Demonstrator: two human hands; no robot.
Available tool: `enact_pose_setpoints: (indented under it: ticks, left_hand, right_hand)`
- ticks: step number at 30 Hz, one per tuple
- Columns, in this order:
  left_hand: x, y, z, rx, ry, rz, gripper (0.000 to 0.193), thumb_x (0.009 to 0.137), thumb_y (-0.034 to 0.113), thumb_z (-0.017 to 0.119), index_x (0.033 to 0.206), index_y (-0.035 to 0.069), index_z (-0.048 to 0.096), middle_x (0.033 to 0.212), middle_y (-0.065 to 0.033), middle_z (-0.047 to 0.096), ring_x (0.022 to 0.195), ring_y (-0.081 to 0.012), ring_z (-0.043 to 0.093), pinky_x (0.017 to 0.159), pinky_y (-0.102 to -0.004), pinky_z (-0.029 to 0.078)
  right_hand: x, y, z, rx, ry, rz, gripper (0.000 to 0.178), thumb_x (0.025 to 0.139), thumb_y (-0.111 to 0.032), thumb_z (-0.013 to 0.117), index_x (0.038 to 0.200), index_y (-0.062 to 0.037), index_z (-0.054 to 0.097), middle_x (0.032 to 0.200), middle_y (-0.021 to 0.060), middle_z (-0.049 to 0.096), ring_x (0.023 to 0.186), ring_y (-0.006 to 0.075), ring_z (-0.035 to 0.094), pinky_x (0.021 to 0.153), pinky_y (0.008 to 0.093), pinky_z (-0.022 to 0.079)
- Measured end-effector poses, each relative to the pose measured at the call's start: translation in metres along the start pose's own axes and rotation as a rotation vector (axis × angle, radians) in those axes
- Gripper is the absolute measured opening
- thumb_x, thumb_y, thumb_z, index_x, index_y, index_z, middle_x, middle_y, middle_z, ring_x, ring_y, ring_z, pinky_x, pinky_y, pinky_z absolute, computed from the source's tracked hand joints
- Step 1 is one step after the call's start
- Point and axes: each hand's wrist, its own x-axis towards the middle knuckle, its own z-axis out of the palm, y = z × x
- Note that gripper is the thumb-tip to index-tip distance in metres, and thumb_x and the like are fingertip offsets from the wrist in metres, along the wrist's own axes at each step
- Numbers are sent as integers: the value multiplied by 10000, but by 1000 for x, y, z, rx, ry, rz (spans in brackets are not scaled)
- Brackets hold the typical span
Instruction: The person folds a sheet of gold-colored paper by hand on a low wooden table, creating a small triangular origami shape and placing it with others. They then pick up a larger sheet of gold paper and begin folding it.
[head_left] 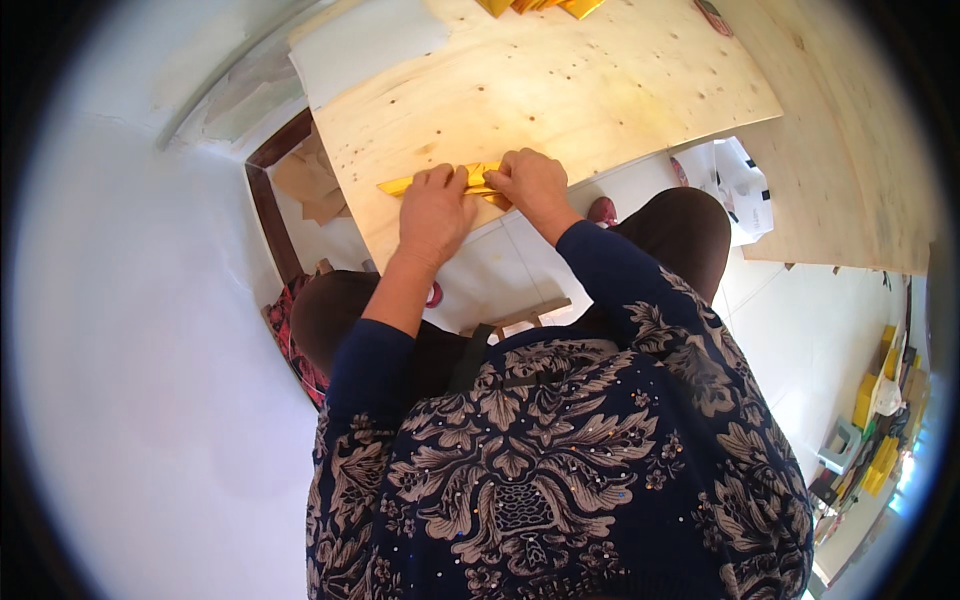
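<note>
Head view: left hand [433, 205], right hand [530, 182] seemingly flat on gold paper [440, 182].

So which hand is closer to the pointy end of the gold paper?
Left. The left hand presses the gold paper right beside its pointed tip sticking out leftward; the right hand presses its other end.

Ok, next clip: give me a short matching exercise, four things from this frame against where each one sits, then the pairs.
Things:
1. left hand
2. right hand
3. folded gold paper
4. stack of gold sheets

Places:
A. far edge of the plywood board, at the top of the picture
B. pressed flat on the gold paper, nearer its left end
C. lying near the board's close edge, under both hands
D. pressing the gold paper's right end

Pairs: 1-B, 2-D, 3-C, 4-A
</note>
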Motion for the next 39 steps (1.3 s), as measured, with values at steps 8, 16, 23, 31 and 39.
enact_pose_setpoints:
  ticks: [8, 16, 23, 31, 39]
  left_hand:
    - [-15, 21, 3, 43, -27, -77, 661, 851, 447, 667, 1334, 22, 515, 1343, -167, 491, 1276, -353, 425, 1063, -442, 348]
    - [-14, 18, 8, -35, -21, -104, 632, 848, 426, 645, 1310, 8, 539, 1380, -184, 476, 1282, -369, 422, 1087, -458, 315]
    - [-27, -5, 9, -128, -38, -66, 547, 898, 254, 539, 1386, 20, 460, 1461, -159, 432, 1376, -300, 369, 1138, -452, 274]
    - [-39, -47, -23, 187, -137, -117, 569, 927, 309, 482, 1428, 46, 422, 1524, -115, 377, 1425, -220, 326, 1172, -492, 183]
    - [-32, 19, 1, -86, -82, -87, 639, 933, 314, 515, 1464, 1, 348, 1538, -189, 319, 1447, -293, 261, 1187, -463, 155]
  right_hand:
    - [-19, 22, -2, 23, 284, -95, 321, 762, -349, 752, 924, -87, 662, 889, 82, 663, 860, 274, 617, 766, 402, 428]
    - [-22, -8, -3, 149, 273, -654, 425, 913, -303, 599, 1243, -36, 590, 1241, 173, 593, 1222, 327, 508, 1016, 434, 380]
    - [-18, -11, 32, 16, 12, -547, 594, 964, -382, 498, 1373, 47, 458, 1442, 228, 440, 1390, 346, 350, 1164, 429, 235]
    - [-24, -8, 31, -161, 33, -650, 677, 944, -453, 516, 1380, 58, 442, 1481, 241, 382, 1424, 339, 293, 1179, 432, 198]
    - [-21, 0, 37, -134, 121, -711, 643, 898, -371, 539, 1389, 35, 447, 1494, 224, 374, 1430, 332, 292, 1181, 442, 196]
